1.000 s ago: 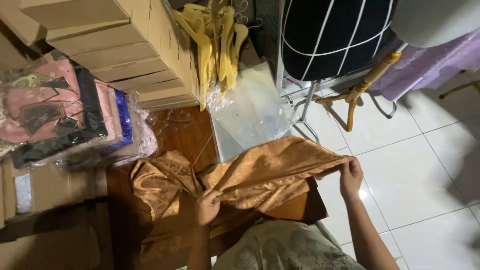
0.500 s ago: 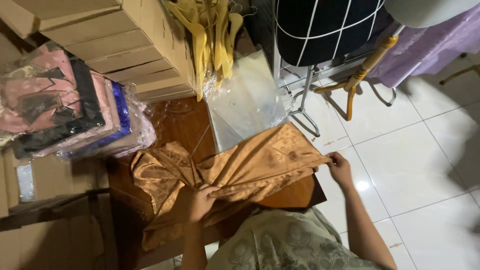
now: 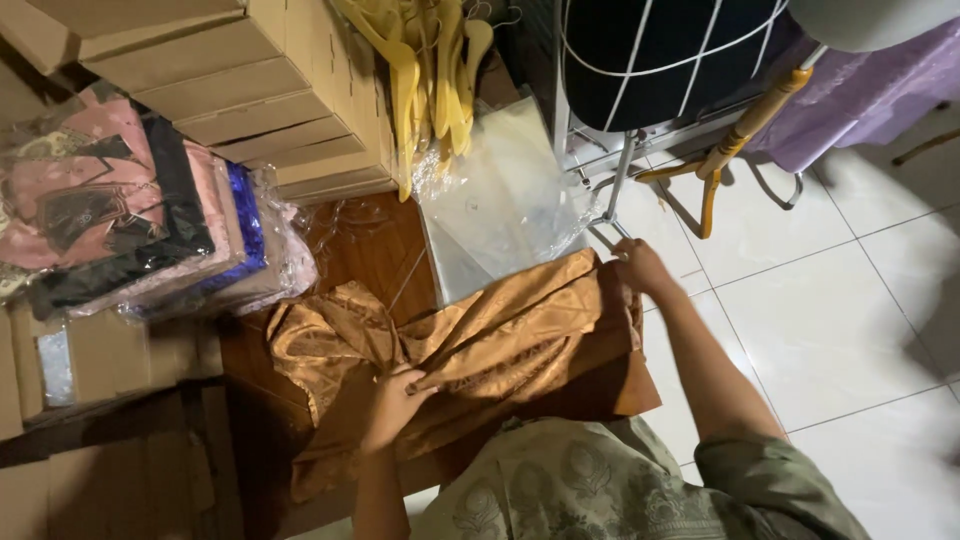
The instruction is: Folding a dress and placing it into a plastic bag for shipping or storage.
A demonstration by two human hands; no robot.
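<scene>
A shiny orange-brown patterned cloth point(image 3: 500, 335) lies bunched on a small brown wooden table point(image 3: 375, 255). My left hand point(image 3: 395, 400) pinches a fold of the cloth near its middle, close to my body. My right hand point(image 3: 640, 268) grips the cloth's far right corner at the table's right edge. The left part of the cloth lies crumpled and loose on the wood. My pale patterned garment fills the bottom of the view.
Clear plastic bags point(image 3: 500, 205) lie behind the cloth. Yellow hangers point(image 3: 430, 70) hang by stacked cardboard boxes point(image 3: 250, 90). Wrapped folded fabrics point(image 3: 130, 225) pile at left. A black dress form on a metal stand point(image 3: 660, 60) and white floor tiles point(image 3: 850, 330) are right.
My right hand has carried the cloth's right end up and inward, from stretched out over the floor to the table's far right edge. The left hand stays pinching the middle fold.
</scene>
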